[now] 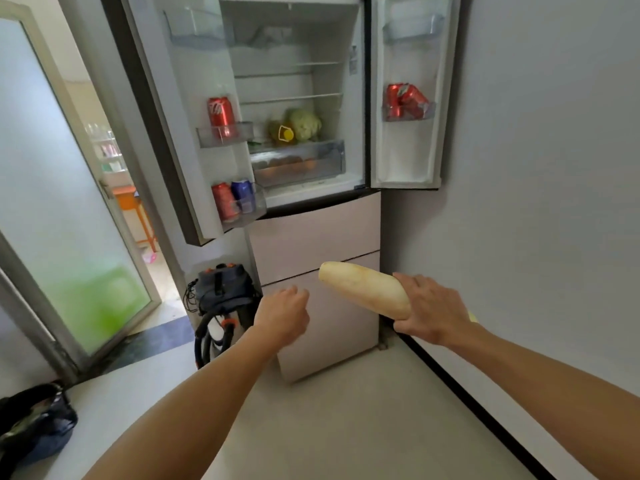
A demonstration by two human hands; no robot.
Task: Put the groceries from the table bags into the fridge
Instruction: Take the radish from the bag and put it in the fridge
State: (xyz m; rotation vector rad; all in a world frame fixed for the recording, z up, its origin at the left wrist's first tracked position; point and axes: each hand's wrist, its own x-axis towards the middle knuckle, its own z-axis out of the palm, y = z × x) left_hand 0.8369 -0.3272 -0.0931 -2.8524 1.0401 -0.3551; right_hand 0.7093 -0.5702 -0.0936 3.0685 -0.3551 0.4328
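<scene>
A long white radish [363,287] points toward the fridge, and my right hand [431,311] grips its near end. My left hand [282,313] hangs beside it, fingers loosely curled, holding nothing. The fridge [298,81] stands ahead with both upper doors open. A cauliflower [304,124] and a bottle with a yellow cap [285,133] sit on the lowest shelf, above a clear drawer [299,164] with round items inside. Red cans [221,116] stand in the left door [194,133] bins, with a blue can [243,195] lower down. More red cans [405,100] fill a right door bin.
A vacuum cleaner [221,299] with a hose stands on the floor left of the fridge. A glass door [69,202] stands open at left. A dark bag [34,424] lies at the lower left. A grey wall [536,168] runs along the right.
</scene>
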